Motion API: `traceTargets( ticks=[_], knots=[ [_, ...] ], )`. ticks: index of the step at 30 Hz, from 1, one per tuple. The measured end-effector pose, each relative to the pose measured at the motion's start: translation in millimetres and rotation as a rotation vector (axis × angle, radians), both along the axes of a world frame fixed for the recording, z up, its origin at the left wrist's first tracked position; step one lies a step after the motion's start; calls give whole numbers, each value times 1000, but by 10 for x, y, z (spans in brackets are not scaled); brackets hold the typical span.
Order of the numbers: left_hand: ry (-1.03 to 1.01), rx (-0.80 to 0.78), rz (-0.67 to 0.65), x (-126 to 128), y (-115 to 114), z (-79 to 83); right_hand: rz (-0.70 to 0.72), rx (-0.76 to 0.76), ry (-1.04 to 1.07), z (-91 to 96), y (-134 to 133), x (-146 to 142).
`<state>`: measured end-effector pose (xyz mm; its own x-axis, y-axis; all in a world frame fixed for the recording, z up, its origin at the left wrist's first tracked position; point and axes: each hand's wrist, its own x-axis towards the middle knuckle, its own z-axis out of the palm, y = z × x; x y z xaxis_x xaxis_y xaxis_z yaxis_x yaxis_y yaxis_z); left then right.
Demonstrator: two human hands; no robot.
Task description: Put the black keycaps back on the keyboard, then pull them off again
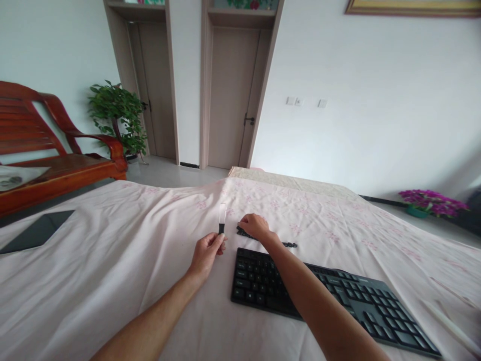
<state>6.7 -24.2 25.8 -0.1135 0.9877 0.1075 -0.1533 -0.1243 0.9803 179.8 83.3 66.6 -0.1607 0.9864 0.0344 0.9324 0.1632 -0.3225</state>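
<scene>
My left hand (208, 253) is closed around the black handle of a keycap puller (221, 228), its thin wire loop pointing up and away from me. Just to the right, my right hand (253, 225) reaches down with curled fingers at a row of small black keycaps (291, 244) on the cloth. What its fingertips pinch is hidden. Part of the row lies under that hand and forearm. Nearer to me is a black keyboard (376, 301), lying at a slant, with my right forearm crossing above it and covering some keys.
A pale pink flowered cloth (169, 260) with folds covers the surface. A dark flat tablet-like slab (37, 230) lies at the left. Pale thin strips (451, 321) are at the right edge. Beyond stand a wooden bench (75, 145), a potted plant (118, 115) and purple flowers (432, 201).
</scene>
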Motion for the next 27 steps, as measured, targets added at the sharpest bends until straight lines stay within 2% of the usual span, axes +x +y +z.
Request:
traceTargets(
  ticks=[8,14,17,22,27],
  knots=[
    [4,-1,0,-9,23,-42,14,-20,24,-41,30,-66],
    [40,16,-29,-13,-4,-30,45,23,136,60,-79,5],
    [92,44,-67,2,-52,8,121,51,246,163,-287,88],
    [337,193,-180,117,-189,141,422,-40,645,333,-857,244],
    [487,299,-273,325,-286,399,481,-96,873,385,-1277,353]
  ],
)
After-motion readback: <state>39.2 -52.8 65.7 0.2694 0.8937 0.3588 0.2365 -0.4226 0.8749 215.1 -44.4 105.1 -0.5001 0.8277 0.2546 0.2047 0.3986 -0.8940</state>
